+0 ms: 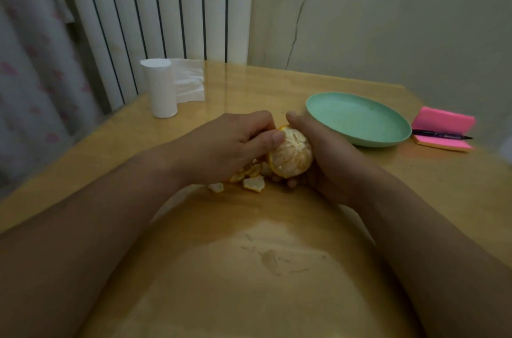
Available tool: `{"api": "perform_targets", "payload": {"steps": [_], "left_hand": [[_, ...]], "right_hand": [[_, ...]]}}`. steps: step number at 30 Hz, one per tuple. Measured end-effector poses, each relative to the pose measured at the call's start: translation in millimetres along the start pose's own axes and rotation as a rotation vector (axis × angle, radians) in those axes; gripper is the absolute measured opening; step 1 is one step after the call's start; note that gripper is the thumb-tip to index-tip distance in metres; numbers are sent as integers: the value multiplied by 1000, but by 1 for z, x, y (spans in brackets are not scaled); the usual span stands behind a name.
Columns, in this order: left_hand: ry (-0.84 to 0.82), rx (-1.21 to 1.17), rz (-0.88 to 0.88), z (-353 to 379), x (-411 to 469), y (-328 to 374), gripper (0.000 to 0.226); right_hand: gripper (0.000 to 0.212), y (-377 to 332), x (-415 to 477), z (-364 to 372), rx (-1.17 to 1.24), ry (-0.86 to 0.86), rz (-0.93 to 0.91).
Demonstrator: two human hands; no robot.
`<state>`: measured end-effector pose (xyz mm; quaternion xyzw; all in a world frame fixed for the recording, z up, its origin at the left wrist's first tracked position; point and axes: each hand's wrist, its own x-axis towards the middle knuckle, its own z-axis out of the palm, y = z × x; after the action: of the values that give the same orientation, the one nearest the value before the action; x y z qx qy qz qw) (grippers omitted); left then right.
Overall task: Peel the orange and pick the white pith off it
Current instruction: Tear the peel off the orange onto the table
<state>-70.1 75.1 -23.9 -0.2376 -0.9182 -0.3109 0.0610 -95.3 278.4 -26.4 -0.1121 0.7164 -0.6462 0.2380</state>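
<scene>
The orange (291, 154) is mostly peeled, its pale segments streaked with white pith, and it sits just above the wooden table (249, 268). My right hand (324, 155) cups it from the right and below, fingers curled under it. My left hand (230, 146) comes in from the left; its thumb and curled fingers pinch a strip of peel at the orange's upper left edge. Several torn peel pieces (253, 183) lie on the table under my left hand, partly hidden by it.
A pale green plate (360, 119) stands right of my hands. Beyond it lies a pink sticky-note pad (443, 119) with a black pen (440, 135) across it. A white tissue roll (162, 88) stands at the back left. A radiator and wall close the far side.
</scene>
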Motion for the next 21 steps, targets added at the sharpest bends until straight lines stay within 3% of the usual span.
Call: {"api": "perform_targets", "payload": {"steps": [7,11,17,21], "left_hand": [[148,192,90,15,8,-1,31],[228,51,12,22,9,-3,28],[123,-123,-22,14,5,2,25],[77,3,18,11,5,3,38]], "right_hand": [[49,0,2,5,67,60,-20],[46,-1,3,9,95,104,-30],[59,-3,-1,3,147,82,-38],[41,-3,-3,4,206,99,-20]]}}
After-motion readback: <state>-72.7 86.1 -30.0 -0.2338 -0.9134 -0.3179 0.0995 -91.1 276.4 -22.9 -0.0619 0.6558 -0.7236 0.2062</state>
